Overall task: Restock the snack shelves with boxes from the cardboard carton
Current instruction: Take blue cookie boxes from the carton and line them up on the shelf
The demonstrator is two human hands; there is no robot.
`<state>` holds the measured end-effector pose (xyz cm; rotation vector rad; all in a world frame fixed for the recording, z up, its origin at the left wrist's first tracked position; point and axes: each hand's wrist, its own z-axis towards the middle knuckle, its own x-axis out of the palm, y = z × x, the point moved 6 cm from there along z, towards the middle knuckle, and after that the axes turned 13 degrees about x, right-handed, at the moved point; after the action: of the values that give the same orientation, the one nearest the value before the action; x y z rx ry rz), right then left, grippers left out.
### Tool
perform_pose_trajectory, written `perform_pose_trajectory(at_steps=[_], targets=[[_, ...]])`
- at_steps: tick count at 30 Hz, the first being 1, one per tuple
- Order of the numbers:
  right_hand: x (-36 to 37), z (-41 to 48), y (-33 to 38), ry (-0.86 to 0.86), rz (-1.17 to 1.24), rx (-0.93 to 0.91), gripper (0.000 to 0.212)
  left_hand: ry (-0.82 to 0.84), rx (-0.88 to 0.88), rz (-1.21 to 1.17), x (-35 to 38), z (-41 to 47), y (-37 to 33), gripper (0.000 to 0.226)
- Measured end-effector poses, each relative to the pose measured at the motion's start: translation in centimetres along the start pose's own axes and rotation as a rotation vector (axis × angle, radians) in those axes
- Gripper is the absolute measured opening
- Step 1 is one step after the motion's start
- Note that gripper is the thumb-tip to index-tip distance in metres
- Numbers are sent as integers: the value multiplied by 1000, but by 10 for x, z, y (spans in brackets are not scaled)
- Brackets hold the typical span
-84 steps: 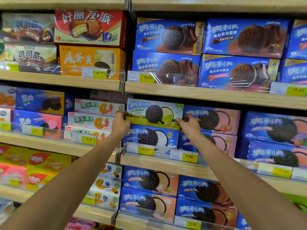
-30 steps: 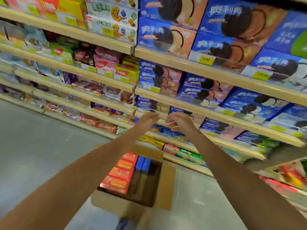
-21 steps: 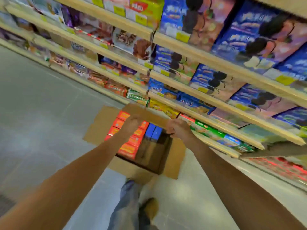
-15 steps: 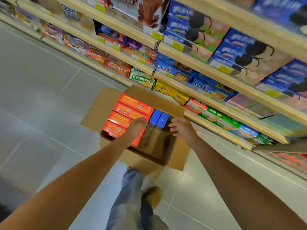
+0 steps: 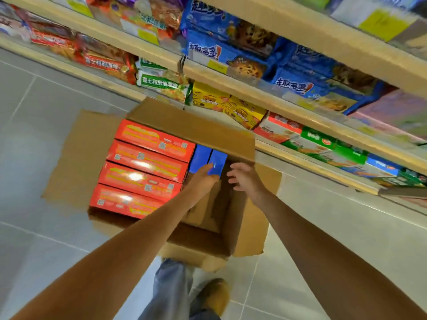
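At frame centre, we are holding both hands over the carton (image 5: 189, 122). Our left hand (image 5: 202, 181), fingers together, is touching the blue boxes (image 5: 201, 155) inside it. Our right hand (image 5: 245, 179) is hovering beside it, fingers spread.

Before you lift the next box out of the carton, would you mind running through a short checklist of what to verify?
1. Flaps of the brown cardboard carton folded out, opening unobstructed: ok.
2. Two upright blue boxes within reach beside the four flat red boxes: ok.
3. Left hand at the blue boxes: ok; actual contact: cannot tell.
4. Right hand free, fingers spread, holding nothing: ok.
5. Secure grip on a box: not ok, neither hand grips one yet.
6. Free slot on the pale wooden shelves for a blue box: cannot tell.
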<state>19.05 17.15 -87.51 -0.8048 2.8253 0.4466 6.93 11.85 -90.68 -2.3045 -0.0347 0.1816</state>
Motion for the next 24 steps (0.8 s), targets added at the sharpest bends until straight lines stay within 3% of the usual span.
perform_pose_trajectory(at_steps=[2, 5, 9, 15, 18, 22, 24], targets=[[3, 26, -3, -14, 10, 32, 33, 42, -2, 19, 6, 17, 5, 30], [12, 53, -5, 1, 39, 64, 41, 58, 51, 72, 7, 33, 8, 39], [22, 76, -8, 15, 19, 58, 46, 93, 89, 117, 8, 46, 22, 32], [26, 96, -18, -39, 12, 30, 44, 193, 46, 198, 20, 45, 39, 44], [25, 102, -33, -32, 57, 104, 41, 268, -11, 215, 32, 41, 52, 44], [16, 105, -55, -81, 126, 132, 50, 353, 59, 152, 46, 29, 58, 70], [4, 99, -68, -139, 114, 122, 51, 417, 87, 161, 54, 14, 52, 71]])
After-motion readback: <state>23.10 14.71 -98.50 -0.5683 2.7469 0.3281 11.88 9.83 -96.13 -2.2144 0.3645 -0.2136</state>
